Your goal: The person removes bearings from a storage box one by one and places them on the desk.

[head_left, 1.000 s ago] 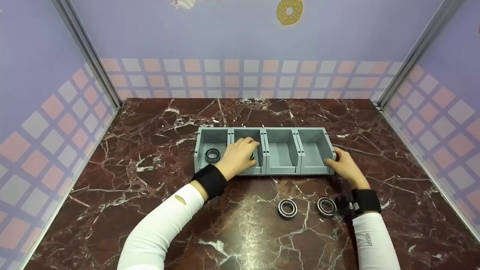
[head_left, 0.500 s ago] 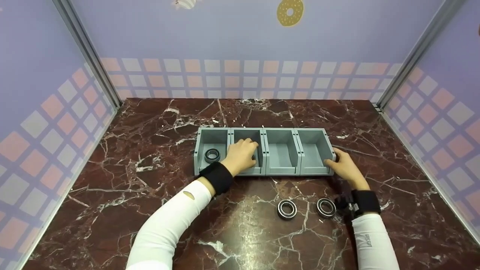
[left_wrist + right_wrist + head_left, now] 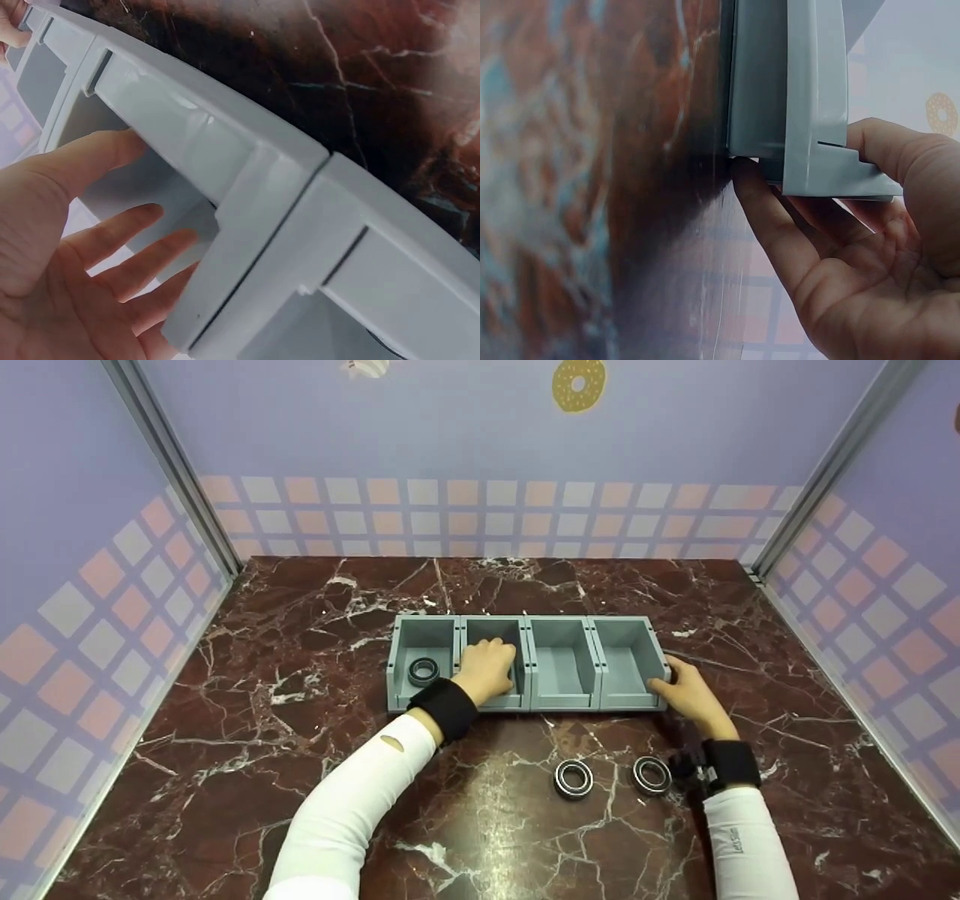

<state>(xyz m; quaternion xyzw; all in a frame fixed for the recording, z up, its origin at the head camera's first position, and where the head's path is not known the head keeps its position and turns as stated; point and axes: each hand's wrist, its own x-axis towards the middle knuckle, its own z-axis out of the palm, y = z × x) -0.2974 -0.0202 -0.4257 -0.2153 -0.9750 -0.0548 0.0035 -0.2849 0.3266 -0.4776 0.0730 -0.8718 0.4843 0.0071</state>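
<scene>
Several joined grey storage bins (image 3: 565,703) stand in a row on the table. My left hand (image 3: 486,669) reaches down into the second bin from the left. In the left wrist view its thumb (image 3: 112,150) lies at the bin's front lip (image 3: 176,124) and the loosely bent fingers show nothing between them; the bin floor is hidden. A dark-ringed ball bearing (image 3: 424,670) lies in the leftmost bin. At the row's right end my right hand (image 3: 688,694) grips the last bin's side wall (image 3: 817,82), thumb on one side and fingers on the other.
Two more bearings lie on the marbled table (image 3: 225,780) in front of the bins: one bearing (image 3: 574,779) near the middle and another bearing (image 3: 652,775) by the right wrist. Patterned walls (image 3: 495,450) enclose the back and both sides.
My left hand and forearm have shifted slightly right, the hand sitting lower in the second bin. A dark bit of bearing seen beside that hand earlier is hidden now. My right hand stays put.
</scene>
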